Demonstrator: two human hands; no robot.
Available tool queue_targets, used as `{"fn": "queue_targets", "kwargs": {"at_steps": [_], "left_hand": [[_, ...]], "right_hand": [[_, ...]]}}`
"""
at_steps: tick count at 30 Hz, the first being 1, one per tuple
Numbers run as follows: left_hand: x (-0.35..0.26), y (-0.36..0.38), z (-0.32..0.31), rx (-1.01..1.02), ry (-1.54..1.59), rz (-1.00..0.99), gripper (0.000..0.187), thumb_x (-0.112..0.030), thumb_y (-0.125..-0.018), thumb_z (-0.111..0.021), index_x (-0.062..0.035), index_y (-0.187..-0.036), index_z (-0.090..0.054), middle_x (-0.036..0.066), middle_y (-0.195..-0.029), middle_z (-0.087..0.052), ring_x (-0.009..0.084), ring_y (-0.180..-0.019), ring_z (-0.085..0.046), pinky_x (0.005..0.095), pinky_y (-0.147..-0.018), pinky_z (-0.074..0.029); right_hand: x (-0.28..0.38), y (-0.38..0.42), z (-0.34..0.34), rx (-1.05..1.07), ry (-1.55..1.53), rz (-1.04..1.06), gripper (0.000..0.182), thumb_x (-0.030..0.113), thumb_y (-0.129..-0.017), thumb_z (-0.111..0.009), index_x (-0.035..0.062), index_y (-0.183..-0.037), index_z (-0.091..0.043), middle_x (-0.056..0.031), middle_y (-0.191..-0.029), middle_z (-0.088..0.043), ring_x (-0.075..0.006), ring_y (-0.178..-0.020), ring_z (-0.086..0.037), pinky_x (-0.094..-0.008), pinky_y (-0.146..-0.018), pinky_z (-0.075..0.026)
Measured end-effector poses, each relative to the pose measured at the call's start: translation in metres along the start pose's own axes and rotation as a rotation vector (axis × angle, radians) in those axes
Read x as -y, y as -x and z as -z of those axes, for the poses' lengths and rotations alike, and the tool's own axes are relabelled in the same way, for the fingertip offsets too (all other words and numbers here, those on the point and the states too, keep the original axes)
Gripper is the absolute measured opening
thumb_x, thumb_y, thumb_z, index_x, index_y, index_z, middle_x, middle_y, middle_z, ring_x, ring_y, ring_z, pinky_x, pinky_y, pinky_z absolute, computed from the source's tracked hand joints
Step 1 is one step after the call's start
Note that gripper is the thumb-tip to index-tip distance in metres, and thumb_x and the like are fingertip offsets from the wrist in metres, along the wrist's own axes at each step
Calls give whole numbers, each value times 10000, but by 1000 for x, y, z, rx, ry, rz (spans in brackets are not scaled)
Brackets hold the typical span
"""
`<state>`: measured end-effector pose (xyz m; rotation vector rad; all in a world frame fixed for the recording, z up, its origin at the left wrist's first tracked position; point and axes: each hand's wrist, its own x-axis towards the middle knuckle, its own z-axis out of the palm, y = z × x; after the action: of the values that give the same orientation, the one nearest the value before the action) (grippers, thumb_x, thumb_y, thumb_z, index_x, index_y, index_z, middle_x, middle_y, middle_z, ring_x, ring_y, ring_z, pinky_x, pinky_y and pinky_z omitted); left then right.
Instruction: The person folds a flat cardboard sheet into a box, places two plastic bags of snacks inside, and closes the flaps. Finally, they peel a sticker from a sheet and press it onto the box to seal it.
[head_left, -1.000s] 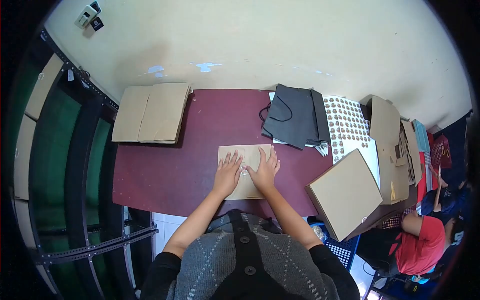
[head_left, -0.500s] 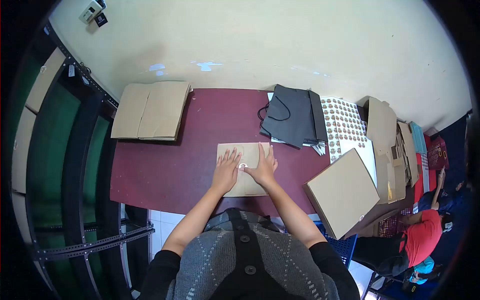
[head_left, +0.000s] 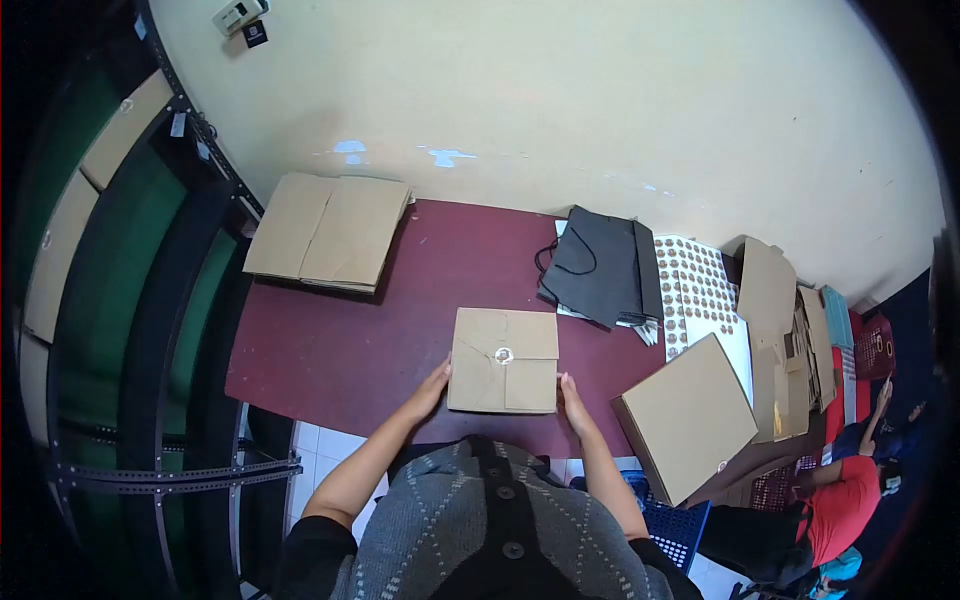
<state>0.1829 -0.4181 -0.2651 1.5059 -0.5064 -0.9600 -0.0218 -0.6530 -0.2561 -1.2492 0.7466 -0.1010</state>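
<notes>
In the head view a small square cardboard box lies on the maroon table in front of me, its flaps folded down. A round sticker sits where the flaps meet on its top. My left hand grips the box's left side, with the fingertips partly hidden along the edge. Against the right side, near the front corner, is my right hand, also holding the box. Both palms face inward.
Folded cardboard is stacked at the back left of the maroon table. Black paper bags and sticker sheets lie at the back right. A larger cardboard box stands tilted nearer me. A person in red is at far right.
My hands have moved off the top of the box and out to its two sides, uncovering the sticker and flaps. The camera view has shifted slightly.
</notes>
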Motion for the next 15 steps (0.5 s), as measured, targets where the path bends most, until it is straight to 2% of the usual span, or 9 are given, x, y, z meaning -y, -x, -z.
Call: {"fn": "queue_targets", "kwargs": {"at_steps": [2, 4, 6, 8, 10, 11, 12, 14, 15], "left_hand": [[-2, 10, -9, -20, -15, -57, 571, -387, -994, -317, -46, -1443, -225, 152, -1490, -241, 251, -1382, -214, 312, -1116, -150], [-26, 21, -7, -33, -89, -143, 556, -372, -994, -323, -72, -1450, -224, 145, -1485, -250, 258, -1382, -206, 327, -1115, -156], [-76, 43, -6, -63, -207, -289, 530, -332, -991, -334, -99, -1455, -228, 133, -1481, -243, 262, -1379, -200, 342, -1113, -159], [-119, 63, 3, -69, -142, -341, 620, -407, -945, -410, -125, -1463, -220, 121, -1485, -210, 265, -1378, -183, 384, -1109, -163], [-153, 86, 14, -10, 231, -381, 795, -551, -849, -489, -136, -1468, -213, 116, -1504, -158, 262, -1387, -147, 421, -1109, -139], [-172, 103, 21, -21, 293, -379, 1011, -693, -740, -523, -100, -1474, -160, 124, -1512, -119, 254, -1397, -102, 445, -1110, -94], [-184, 118, 27, -63, 306, -390, 1011, -693, -740, -523, -100, -1474, -160, 124, -1512, -119, 254, -1397, -102, 445, -1110, -94], [-193, 156, 40, -125, 207, -658, 1124, -746, -702, -527, -41, -1468, -106, 134, -1519, -80, 256, -1402, -78, 437, -1114, -54], [-192, 177, 47, -188, 113, -690, 1228, -788, -662, -533, 5, -1457, -35, 141, -1524, -40, 265, -1405, -61, 432, -1117, -39]], "right_hand": [[-7, 16, -7, -31, 18, 85, 561, 507, -979, -256, 64, -1295, -395, -112, -1244, -501, -204, -1165, -472, -345, -980, -374], [11, 26, -15, -57, 43, 176, 583, 524, -975, -240, 63, -1290, -410, -99, -1262, -493, -200, -1187, -456, -346, -994, -362], [47, 53, -33, -58, -161, 273, 601, 534, -970, -248, 71, -1320, -403, -88, -1300, -470, -205, -1246, -402, -361, -1044, -302], [81, 66, -52, -21, -200, 418, 657, 540, -968, -222, 49, -1392, -329, -94, -1394, -394, -217, -1321, -312, -382, -1095, -199], [88, 66, -53, -63, -83, 512, 682, 544, -967, -202, 29, -1404, -299, -101, -1418, -366, -214, -1335, -295, -387, -1098, -193], [90, 67, -54, -76, -27, 605, 691, 546, -965, -195, 26, -1412, -281, -102, -1418, -367, -217, -1342, -283, -390, -1103, -178], [103, 68, -65, -35, -10, 599, 691, 546, -965, -195, 26, -1412, -281, -102, -1418, -367, -217, -1342, -283, -390, -1103, -178], [135, 83, -94, 44, 296, 806, 669, 513, -930, -293, 7, -1368, -324, -134, -1376, -375, -251, -1291, -320, -403, -1067, -224], [152, 94, -114, 89, 437, 915, 660, 496, -913, -343, -3, -1346, -346, -149, -1355, -379, -268, -1265, -339, -410, -1049, -248]]}}
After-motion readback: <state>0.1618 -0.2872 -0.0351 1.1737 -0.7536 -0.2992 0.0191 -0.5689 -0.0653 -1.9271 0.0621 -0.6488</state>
